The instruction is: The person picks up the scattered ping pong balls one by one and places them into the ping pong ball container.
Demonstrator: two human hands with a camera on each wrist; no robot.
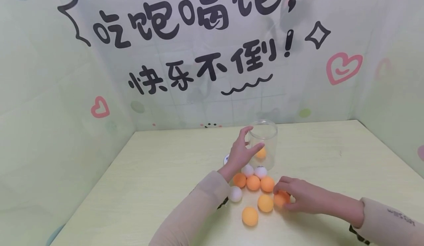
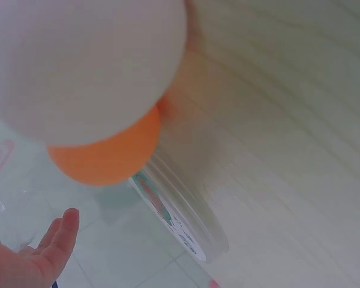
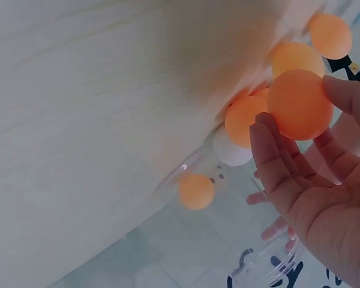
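A clear jar (image 1: 269, 148) without a lid stands upright toward the back of the table, an orange-yellow ping-pong ball (image 1: 261, 153) inside it. My left hand (image 1: 242, 150) holds the jar from its left side, thumb across the front and fingers near the rim. In front of it, my right hand (image 1: 303, 196) pinches a dark orange ping-pong ball (image 3: 300, 105) between thumb and fingers. Beside that ball lie a yellow-orange ball (image 1: 265, 203) and another yellow-orange ball (image 1: 250, 216). Between the hands sit an orange ball (image 1: 253, 183) and several more orange and white ones.
A round lid (image 2: 183, 210) rests on the table behind the left forearm, mostly hidden in the head view. A white ball (image 1: 235, 194) lies by the left sleeve. Printed curtains (image 1: 198, 106) enclose the pale wooden table (image 1: 159, 157) at the back and sides.
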